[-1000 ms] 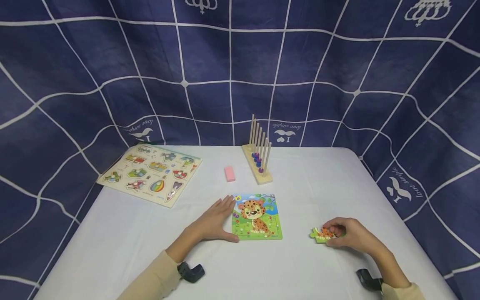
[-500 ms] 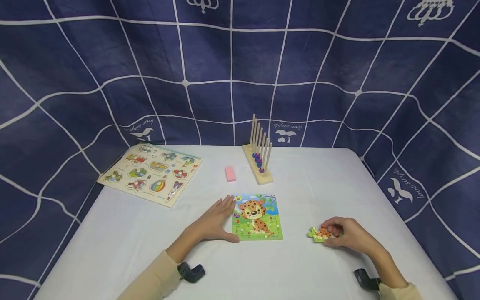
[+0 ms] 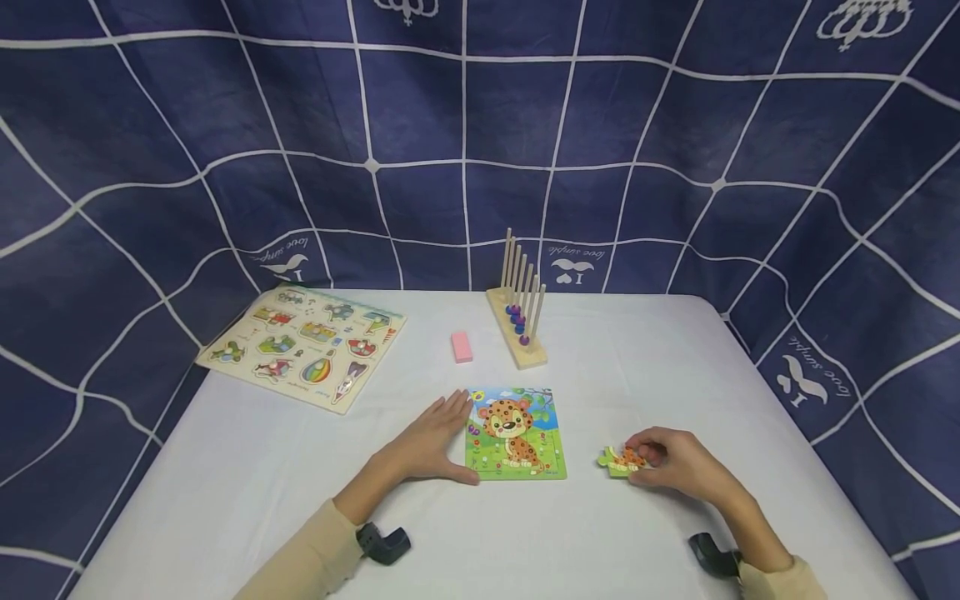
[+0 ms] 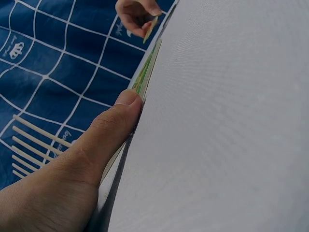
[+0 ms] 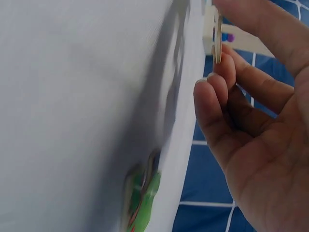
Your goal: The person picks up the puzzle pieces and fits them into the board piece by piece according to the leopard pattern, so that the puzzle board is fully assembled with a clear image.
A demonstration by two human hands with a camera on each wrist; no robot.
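A square leopard puzzle (image 3: 516,433) lies on the white table, its picture of a spotted cub on grass facing up. My left hand (image 3: 427,442) rests along its left edge, fingers extended and thumb spread at the lower left corner; the left wrist view shows the thumb (image 4: 126,99) touching the edge. To the right, my right hand (image 3: 678,462) pinches a jigsaw piece (image 3: 618,462), green with orange spotted legs, between thumb and fingers. Seen from the right wrist, that thin piece (image 5: 218,38) is edge-on and held above the cloth. Part of it is hidden by the fingers.
A wooden peg puzzle board (image 3: 300,346) lies at the back left. Behind the leopard puzzle are a pink block (image 3: 461,347) and a wooden rack (image 3: 528,358) of upright rods with blue and purple beads. A blue checked curtain (image 3: 420,108) surrounds the table.
My right hand has moved left with the jigsaw piece, closer to the leopard puzzle. The left hand stays at the puzzle's left edge.
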